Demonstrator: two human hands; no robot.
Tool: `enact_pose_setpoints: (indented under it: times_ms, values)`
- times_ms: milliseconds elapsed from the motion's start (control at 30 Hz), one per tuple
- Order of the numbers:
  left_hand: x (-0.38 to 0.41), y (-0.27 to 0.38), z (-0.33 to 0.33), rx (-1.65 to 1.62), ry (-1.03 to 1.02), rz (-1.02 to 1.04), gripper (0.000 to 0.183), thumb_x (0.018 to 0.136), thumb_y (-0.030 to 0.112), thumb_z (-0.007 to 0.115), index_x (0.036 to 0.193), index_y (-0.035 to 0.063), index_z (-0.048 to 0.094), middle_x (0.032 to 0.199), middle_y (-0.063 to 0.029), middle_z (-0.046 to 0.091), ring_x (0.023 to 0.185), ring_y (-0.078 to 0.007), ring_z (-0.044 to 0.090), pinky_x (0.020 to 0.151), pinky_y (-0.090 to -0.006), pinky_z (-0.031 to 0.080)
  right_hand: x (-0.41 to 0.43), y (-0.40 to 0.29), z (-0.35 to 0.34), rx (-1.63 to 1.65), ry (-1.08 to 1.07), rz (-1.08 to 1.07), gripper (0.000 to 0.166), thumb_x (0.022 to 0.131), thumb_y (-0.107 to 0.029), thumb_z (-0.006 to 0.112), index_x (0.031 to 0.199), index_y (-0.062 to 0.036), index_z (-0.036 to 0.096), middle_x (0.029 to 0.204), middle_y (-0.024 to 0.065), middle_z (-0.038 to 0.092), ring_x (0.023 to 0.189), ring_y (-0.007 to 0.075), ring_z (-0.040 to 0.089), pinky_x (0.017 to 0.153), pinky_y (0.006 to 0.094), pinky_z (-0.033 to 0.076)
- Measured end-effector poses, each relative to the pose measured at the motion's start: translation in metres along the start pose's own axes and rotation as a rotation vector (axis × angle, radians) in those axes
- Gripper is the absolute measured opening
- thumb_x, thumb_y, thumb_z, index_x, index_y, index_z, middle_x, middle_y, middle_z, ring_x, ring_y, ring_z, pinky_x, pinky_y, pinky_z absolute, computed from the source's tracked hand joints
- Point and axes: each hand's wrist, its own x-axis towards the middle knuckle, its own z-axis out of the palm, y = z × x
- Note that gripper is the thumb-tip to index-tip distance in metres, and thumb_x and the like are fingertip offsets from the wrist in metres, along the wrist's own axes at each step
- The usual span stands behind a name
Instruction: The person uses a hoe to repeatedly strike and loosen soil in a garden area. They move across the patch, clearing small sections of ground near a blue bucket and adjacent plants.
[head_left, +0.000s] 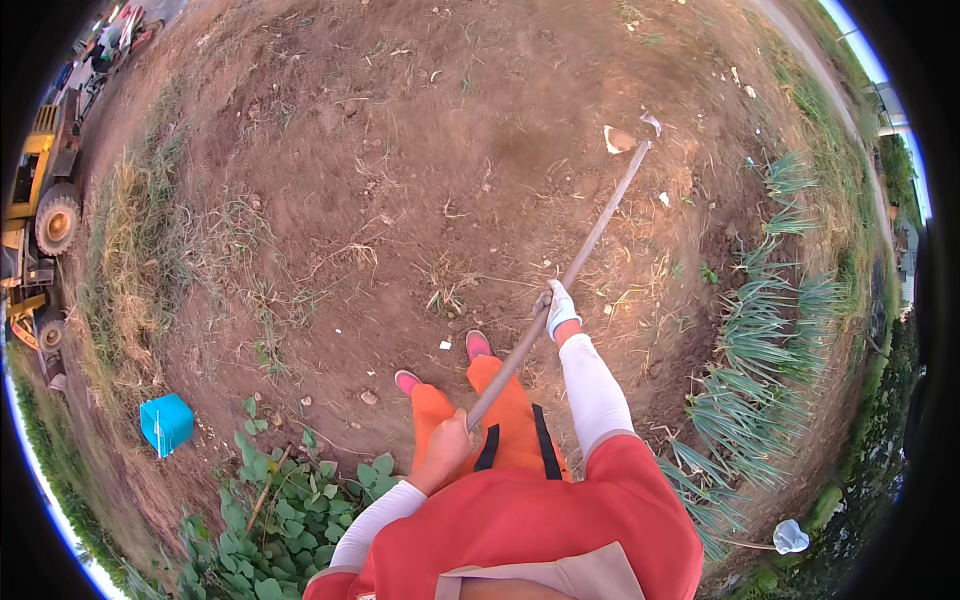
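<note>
A long-handled tool, probably a hoe, slants from my waist up and right over bare soil; its wooden handle (600, 223) ends at a small curved metal head (652, 122). Bare-skinned, my left hand (448, 444) grips the near end of the handle at my waist. My right hand (558, 306), in a pale work glove, is closed round the handle farther along. Just left of the metal head lies a white-edged brown piece (619, 139), its kind unclear. Both arms have white sleeves.
Rows of green onion-like plants (757, 337) grow at the right. Leafy vines (289, 517) spread at lower left, near a turquoise bucket (166, 424). A yellow wheeled machine (45, 202) stands at far left. Dry grass clumps (135, 247) and small stones dot the soil.
</note>
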Motion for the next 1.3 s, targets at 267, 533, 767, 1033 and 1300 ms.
enact_pose_setpoints:
  times_ms: [267,533,767,1033,1300]
  values:
    - [-0.064,-0.018,-0.028,-0.022,-0.203,-0.295,0.022,0.076,0.014,0.060,0.094,0.0026,0.055,0.078,-0.0241,0.062,0.077,-0.0410,0.061,0.064,-0.0495,0.049,-0.011,0.119,-0.023,-0.265,0.165,0.177,0.028,0.089,-0.028,0.050,0.066,-0.0153,0.040,0.046,0.0004,0.036,0.039,0.0200,0.041,0.041,0.0370,0.040]
    - [-0.049,-0.042,-0.020,-0.036,-0.110,-0.147,0.021,0.075,0.015,0.060,0.090,0.0011,0.053,0.074,-0.0253,0.060,0.072,-0.0420,0.060,0.064,-0.0501,0.049,-0.033,0.080,0.005,-0.080,0.111,0.145,0.028,0.088,-0.027,0.049,0.064,-0.0163,0.041,0.046,-0.0010,0.035,0.038,0.0187,0.039,0.040,0.0357,0.040]
    - [-0.012,-0.005,-0.051,-0.055,-0.049,-0.116,0.019,0.076,0.013,0.058,0.088,0.0000,0.054,0.075,-0.0256,0.060,0.073,-0.0428,0.060,0.065,-0.0492,0.048,-0.033,0.033,0.052,-0.202,0.127,0.086,0.028,0.086,-0.026,0.049,0.062,-0.0153,0.040,0.047,-0.0007,0.035,0.040,0.0175,0.041,0.041,0.0330,0.039]
    - [-0.205,-0.111,-0.092,-0.316,-0.222,-0.421,0.029,0.077,0.026,0.060,0.089,-0.0004,0.055,0.079,-0.0252,0.061,0.077,-0.0416,0.060,0.063,-0.0433,0.047,-0.147,0.234,0.039,-0.234,0.198,0.466,0.021,0.088,-0.022,0.046,0.071,-0.0104,0.043,0.049,0.0058,0.039,0.040,0.0273,0.045,0.042,0.0446,0.040]
    - [-0.119,-0.076,-0.079,-0.073,-0.160,-0.262,0.018,0.075,0.015,0.058,0.085,0.0000,0.054,0.074,-0.0242,0.060,0.073,-0.0416,0.060,0.065,-0.0478,0.048,-0.095,0.154,0.053,-0.204,0.130,0.258,0.026,0.086,-0.025,0.049,0.065,-0.0120,0.042,0.047,0.0040,0.038,0.039,0.0243,0.041,0.038,0.0398,0.039]
